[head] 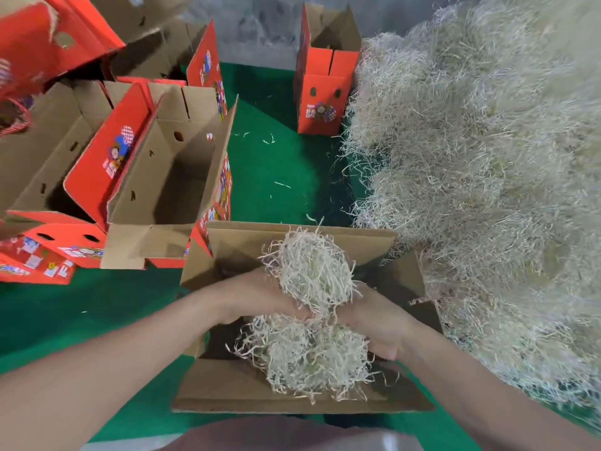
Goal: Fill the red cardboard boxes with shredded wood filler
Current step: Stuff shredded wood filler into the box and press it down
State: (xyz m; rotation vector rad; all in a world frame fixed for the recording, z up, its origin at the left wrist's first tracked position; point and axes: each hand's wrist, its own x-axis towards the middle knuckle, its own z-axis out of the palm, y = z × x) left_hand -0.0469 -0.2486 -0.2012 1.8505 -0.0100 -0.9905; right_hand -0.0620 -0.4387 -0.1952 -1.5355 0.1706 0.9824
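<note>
An open cardboard box with its flaps spread lies right in front of me on the green mat. A wad of pale shredded wood filler sits between my hands above the box. My left hand grips it from the left and my right hand grips it from the right. More filler lies inside the box below my hands. A huge heap of the same filler fills the right side.
Several empty red boxes with open brown flaps crowd the left, some stacked at the top left. Another red box stands upright at the back against the heap. The green mat between them carries a few loose strands.
</note>
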